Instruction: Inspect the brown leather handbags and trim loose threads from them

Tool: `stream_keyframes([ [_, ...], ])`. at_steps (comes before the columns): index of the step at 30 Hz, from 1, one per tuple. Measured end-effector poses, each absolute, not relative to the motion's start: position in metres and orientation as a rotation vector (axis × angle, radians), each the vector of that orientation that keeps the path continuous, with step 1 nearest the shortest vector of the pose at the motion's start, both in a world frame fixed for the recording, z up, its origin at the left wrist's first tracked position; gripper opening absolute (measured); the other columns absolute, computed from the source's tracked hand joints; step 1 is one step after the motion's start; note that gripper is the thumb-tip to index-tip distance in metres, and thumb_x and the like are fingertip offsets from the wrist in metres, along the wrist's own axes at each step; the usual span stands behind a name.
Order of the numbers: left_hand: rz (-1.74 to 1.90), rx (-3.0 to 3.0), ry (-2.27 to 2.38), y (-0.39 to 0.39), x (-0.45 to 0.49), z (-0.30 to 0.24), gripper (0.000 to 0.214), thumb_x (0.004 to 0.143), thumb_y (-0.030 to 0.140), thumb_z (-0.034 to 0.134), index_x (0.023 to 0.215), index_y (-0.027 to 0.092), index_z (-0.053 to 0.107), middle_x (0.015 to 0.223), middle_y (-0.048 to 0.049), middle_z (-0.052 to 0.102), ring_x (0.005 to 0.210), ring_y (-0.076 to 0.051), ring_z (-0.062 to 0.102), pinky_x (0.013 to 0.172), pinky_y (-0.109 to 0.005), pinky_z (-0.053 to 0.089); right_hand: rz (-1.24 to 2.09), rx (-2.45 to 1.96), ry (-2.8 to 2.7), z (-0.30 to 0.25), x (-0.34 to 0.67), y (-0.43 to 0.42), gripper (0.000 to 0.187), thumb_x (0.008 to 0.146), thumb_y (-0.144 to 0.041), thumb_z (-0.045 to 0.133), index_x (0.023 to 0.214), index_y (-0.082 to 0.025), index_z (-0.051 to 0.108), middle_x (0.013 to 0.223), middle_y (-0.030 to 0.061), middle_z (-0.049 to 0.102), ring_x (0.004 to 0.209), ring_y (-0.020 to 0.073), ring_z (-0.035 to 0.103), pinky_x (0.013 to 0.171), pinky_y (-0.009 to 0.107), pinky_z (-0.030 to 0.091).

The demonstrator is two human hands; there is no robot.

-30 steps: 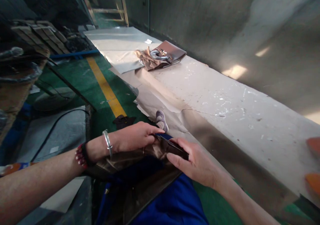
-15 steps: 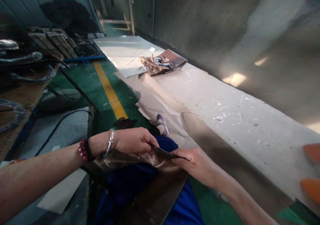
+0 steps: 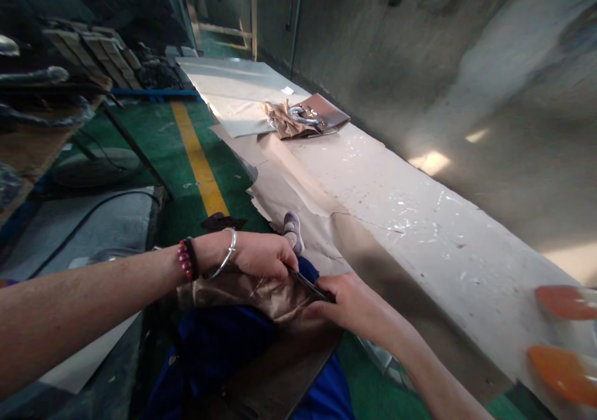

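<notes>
Over my lap lies a brown bag point(image 3: 293, 361), its smooth dark panel hanging down on the right. Crumpled tan lining point(image 3: 247, 292) bulges out on the left, below my wrist. My left hand point(image 3: 265, 255) pinches the far end of the bag's dark edge point(image 3: 308, 283) between thumb and fingers. A short way to the right, my right hand point(image 3: 349, 298) grips the same edge, thumb on the near side. The edge is stretched between both hands and slopes down to the right. The inside of the bag is mostly hidden.
A long paper-covered table point(image 3: 420, 233) runs along the wall on my right. On it lie another brown bag point(image 3: 326, 112) with crumpled paper and plastic-wrapped parts, and two orange-tipped objects point(image 3: 559, 367). To my left are a low grey bench point(image 3: 102, 227) and a worktable point(image 3: 41, 140).
The view has shifted slightly. My right thumb has moved lower and the hand has opened around the edge, which now tilts more steeply. Both hands keep hold of the bag.
</notes>
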State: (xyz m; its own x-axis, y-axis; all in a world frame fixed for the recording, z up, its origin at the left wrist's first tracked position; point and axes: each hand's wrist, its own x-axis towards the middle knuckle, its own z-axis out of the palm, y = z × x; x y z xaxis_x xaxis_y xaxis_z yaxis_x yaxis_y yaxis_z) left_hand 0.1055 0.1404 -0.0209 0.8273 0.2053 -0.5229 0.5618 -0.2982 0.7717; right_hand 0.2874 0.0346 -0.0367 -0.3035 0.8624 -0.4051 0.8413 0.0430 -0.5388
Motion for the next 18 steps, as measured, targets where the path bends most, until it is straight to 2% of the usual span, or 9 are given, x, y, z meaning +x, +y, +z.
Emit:
stream_keyframes([
  [5, -0.36, 1.878, 0.554, 0.143, 0.105, -0.03, 0.028, 0.065, 0.011, 0.047, 0.081, 0.013, 0.069, 0.058, 0.0033, 0.051, 0.058, -0.011, 0.044, 0.053, -0.017, 0.037, 1.002, -1.78, -2.307, -0.04, 0.28, 0.035, 0.035, 0.09, -0.035, 0.042, 0.06, -0.018, 0.048, 0.053, -0.0032, 0.043, 0.05, 0.0093, 0.041, 0.049, 0.022, 0.026],
  [9, -0.322, 1.862, 0.551, 0.147, 0.102, -0.041, 0.026, 0.064, 0.013, 0.05, 0.082, 0.015, 0.069, 0.057, 0.0042, 0.053, 0.053, -0.01, 0.043, 0.048, -0.017, 0.035, 1.049, -1.759, -2.341, -0.044, 0.283, 0.036, 0.035, 0.09, -0.035, 0.04, 0.06, -0.018, 0.047, 0.054, -0.0024, 0.046, 0.051, 0.0103, 0.044, 0.05, 0.022, 0.029],
  [14, -0.284, 1.898, 0.54, 0.148, 0.103, -0.045, 0.024, 0.065, 0.012, 0.051, 0.08, 0.015, 0.069, 0.056, 0.0049, 0.054, 0.052, -0.01, 0.043, 0.049, -0.018, 0.036, 0.799, -1.774, -2.444, -0.045, 0.278, 0.042, 0.029, 0.088, -0.043, 0.048, 0.072, -0.019, 0.054, 0.067, 0.0012, 0.059, 0.061, 0.014, 0.054, 0.055, 0.024, 0.032],
  [18, -0.267, 1.937, 0.526, 0.148, 0.105, -0.045, 0.023, 0.065, 0.009, 0.051, 0.076, 0.016, 0.07, 0.054, 0.0057, 0.054, 0.052, -0.009, 0.043, 0.05, -0.017, 0.034, 0.779, -1.669, -2.458, -0.053, 0.274, 0.045, 0.034, 0.094, -0.035, 0.036, 0.068, -0.018, 0.051, 0.062, 0.0006, 0.055, 0.058, 0.0124, 0.052, 0.055, 0.023, 0.033],
])
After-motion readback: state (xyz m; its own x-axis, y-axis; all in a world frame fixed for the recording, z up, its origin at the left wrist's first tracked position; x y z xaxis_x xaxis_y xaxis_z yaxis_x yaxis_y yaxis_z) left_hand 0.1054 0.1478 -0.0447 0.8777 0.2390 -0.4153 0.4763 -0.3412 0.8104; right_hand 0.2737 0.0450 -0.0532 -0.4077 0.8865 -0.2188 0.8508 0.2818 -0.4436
